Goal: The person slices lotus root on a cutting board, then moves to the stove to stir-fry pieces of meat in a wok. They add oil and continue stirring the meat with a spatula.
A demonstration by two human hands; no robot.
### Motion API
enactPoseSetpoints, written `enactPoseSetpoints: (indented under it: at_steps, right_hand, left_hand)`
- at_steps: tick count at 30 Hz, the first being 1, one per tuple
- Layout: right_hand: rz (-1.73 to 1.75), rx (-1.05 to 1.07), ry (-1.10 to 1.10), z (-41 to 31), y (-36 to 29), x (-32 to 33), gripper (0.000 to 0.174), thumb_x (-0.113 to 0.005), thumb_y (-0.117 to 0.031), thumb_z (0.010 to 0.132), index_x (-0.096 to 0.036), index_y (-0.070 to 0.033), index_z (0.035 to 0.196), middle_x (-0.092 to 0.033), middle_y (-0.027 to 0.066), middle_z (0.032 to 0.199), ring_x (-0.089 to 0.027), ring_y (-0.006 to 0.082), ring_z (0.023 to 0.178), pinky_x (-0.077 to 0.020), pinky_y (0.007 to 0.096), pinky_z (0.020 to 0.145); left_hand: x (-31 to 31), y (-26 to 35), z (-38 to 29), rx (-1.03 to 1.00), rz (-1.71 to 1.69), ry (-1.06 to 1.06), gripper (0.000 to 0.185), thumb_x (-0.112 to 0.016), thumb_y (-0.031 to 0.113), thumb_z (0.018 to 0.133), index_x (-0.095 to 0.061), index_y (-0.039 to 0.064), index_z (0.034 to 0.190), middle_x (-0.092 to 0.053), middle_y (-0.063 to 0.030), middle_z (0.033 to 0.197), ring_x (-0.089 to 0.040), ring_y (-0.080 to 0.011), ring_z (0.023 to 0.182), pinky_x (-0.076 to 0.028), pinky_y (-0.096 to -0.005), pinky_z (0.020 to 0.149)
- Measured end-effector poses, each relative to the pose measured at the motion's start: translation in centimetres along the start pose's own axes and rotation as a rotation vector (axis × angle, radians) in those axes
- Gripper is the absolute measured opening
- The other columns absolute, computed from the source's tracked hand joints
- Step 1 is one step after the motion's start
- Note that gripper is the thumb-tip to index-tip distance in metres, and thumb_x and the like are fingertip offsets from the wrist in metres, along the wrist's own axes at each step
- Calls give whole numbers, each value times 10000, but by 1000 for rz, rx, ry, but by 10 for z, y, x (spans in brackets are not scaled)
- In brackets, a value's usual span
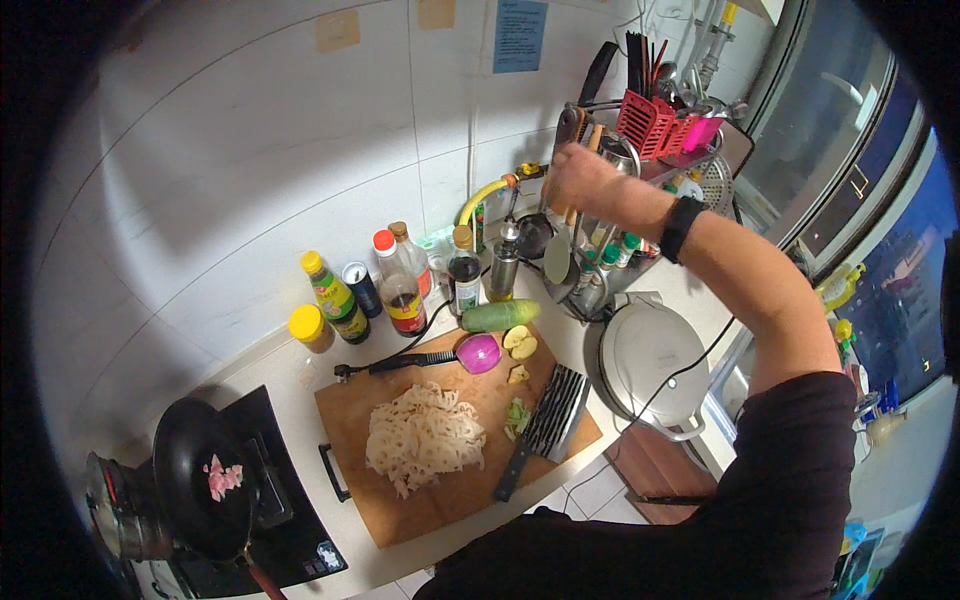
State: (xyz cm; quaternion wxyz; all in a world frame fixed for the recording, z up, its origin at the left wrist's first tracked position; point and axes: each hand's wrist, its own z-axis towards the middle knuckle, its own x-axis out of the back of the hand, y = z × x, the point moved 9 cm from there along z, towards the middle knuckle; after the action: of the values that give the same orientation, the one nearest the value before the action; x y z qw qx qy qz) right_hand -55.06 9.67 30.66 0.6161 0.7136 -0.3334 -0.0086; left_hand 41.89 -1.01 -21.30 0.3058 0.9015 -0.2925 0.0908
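Up at the utensil rack, my right hand [581,180] is raised with fingers curled; a wooden handle is close by, and blur hides whether the hand grips it. A ladle [535,234] and a pale green spatula [557,256] hang just below the hand. My left hand is out of view. Before me, a wooden cutting board [409,517] bears sliced lotus root [425,439], a cleaver [555,412], a halved purple onion [478,353], a peeler [412,361], and chopped green vegetable [517,418]. Pink meat pieces [223,477] lie in a black frying pan [196,420] at the left.
Sauce bottles [335,298] stand along the tiled wall. A green vegetable piece [501,315] lies at the board's back edge. An electric cooker [652,364] with a white lid and a trailing cord stands at the right. Red baskets [649,127] hold chopsticks above the spice jars.
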Motion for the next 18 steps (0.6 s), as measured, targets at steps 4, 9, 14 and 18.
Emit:
enactPoseSetpoints:
  at_steps: [4,9,14,18]
  right_hand:
    - [-49,48,-5,-11,-52,5,179,-625,-234,757,-754,-155,852,-669,15,892,-595,239,941,-400,398,773]
    - [50,188,-368,-39,-116,-59,276,-551,-295,876,-708,-215,1089,-665,36,1114,-583,224,1110,-369,495,962]
    - [110,-6,-156,-78,-104,-79,191,-641,-215,756,-725,-128,904,-636,91,951,-587,244,1028,-427,409,879]
    - [203,-218,64,-137,-58,-22,164,-732,-144,583,-691,-83,729,-613,133,867,-616,291,890,-474,413,758]
  left_hand:
    - [1,21,7,-45,111,-42,424,-590,371,903,-626,-30,1037,-692,-185,903,-668,-269,683,-552,-401,576]
    - [-4,29,-38,-157,32,-8,413,-574,360,895,-625,-38,993,-689,-159,782,-657,-214,613,-529,-341,540]
    - [3,74,-54,-44,-251,66,390,-619,357,900,-561,20,1089,-679,-118,849,-657,-187,670,-539,-310,552]
    - [22,136,-54,-155,-364,44,391,-622,368,905,-561,25,1082,-675,-110,853,-651,-178,696,-537,-301,590]
